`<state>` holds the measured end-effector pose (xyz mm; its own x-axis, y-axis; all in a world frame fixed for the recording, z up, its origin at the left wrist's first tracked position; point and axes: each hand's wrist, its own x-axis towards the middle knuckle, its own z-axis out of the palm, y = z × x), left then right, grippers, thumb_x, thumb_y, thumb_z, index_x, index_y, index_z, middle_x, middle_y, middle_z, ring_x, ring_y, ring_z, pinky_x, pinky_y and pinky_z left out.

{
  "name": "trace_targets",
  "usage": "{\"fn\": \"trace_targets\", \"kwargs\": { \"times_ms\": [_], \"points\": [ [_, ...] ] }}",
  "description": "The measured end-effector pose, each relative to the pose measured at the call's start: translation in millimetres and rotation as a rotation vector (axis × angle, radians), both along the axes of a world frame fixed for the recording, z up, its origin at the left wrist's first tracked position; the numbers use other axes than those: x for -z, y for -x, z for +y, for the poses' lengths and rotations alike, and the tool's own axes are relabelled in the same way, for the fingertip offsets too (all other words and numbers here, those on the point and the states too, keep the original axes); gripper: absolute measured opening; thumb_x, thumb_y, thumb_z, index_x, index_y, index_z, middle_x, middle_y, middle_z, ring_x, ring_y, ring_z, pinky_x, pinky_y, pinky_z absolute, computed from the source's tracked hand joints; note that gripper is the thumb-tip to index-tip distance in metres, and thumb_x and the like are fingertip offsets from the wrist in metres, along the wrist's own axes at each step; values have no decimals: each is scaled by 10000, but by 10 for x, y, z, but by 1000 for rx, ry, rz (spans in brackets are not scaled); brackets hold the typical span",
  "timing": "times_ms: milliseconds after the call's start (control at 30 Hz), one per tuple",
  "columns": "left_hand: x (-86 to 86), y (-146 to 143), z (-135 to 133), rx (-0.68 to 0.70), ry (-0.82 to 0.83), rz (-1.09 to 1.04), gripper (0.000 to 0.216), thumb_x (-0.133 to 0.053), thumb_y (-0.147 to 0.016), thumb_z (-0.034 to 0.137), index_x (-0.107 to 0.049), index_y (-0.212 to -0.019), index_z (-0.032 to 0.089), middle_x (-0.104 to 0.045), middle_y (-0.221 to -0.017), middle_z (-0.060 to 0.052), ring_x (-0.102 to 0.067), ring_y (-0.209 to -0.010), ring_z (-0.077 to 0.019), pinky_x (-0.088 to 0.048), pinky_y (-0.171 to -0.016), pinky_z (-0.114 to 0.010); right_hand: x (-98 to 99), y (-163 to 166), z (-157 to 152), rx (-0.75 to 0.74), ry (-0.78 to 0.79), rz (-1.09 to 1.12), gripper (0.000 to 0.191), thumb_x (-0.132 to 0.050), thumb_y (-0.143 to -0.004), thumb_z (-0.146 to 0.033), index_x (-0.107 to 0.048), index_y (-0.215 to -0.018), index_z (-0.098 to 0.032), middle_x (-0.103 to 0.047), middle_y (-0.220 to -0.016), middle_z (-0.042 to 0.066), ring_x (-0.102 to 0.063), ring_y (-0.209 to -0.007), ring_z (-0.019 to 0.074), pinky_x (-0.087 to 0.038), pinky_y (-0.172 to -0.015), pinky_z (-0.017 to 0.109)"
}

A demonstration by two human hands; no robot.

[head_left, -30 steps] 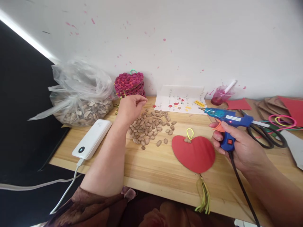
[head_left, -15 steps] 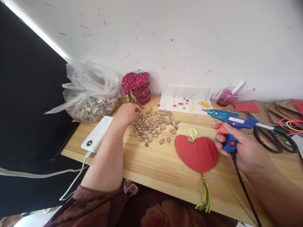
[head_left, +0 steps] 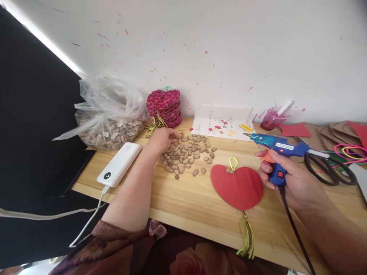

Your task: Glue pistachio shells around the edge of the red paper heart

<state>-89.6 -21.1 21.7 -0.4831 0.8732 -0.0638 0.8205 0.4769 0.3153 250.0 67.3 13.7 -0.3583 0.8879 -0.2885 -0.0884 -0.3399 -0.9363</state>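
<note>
My right hand (head_left: pixel 286 173) grips a blue hot glue gun (head_left: pixel 289 147), a finger at its orange trigger and a small light glowing on its body. The nozzle points left above the table. Just left of it lies a red apple-shaped card (head_left: pixel 237 187) with a yellow loop (head_left: pixel 233 163) on top and a yellow-green tassel (head_left: pixel 248 238) below. One brown shell (head_left: pixel 229 170) sits at its top edge. At the far left side of a pile of brown nut shells (head_left: pixel 186 152), my left hand (head_left: pixel 162 141) has its fingers curled down; the fingertips are partly hidden.
A clear plastic bag (head_left: pixel 111 114) of shells stands back left, beside a stack of magenta shell-covered pieces (head_left: pixel 164 107). A white power bank (head_left: pixel 119 164) with a cable lies in front. Behind are paper with stars (head_left: pixel 220 120), a stained cup (head_left: pixel 271 119), scissors (head_left: pixel 323 173) and cardboard.
My left hand has shifted slightly right and down at the shell pile's edge, its fingers still curled. The glue gun stays in my right hand, and the view has moved a little.
</note>
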Motion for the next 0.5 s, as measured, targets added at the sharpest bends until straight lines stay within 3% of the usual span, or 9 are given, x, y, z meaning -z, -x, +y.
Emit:
{"fn": "trace_targets", "kwargs": {
  "times_ms": [233, 500],
  "points": [
    [-23, 53, -33, -77, -133, 47, 249, -638, -899, 175, -802, -1084, 208, -803, -1040, -49, -713, -940, -211, -507, -875, -276, 13, -14, 15, 6, -5, -7, 383, -849, -705, -529, -744, -857, -193, -498, -581, -36, -460, -445, 93, -340, -309, 170],
    [11, 27, 19, -74, -32, 33, 140, -724, -841, 198, -812, -949, 217, -806, -954, -36, -711, -908, -207, -495, -837, -282, 25, -35, 20, 11, 1, -7, 371, -844, -723, -518, -752, -867, -188, -497, -588, -32, -475, -459, 98, -351, -310, 171]
  ]
}}
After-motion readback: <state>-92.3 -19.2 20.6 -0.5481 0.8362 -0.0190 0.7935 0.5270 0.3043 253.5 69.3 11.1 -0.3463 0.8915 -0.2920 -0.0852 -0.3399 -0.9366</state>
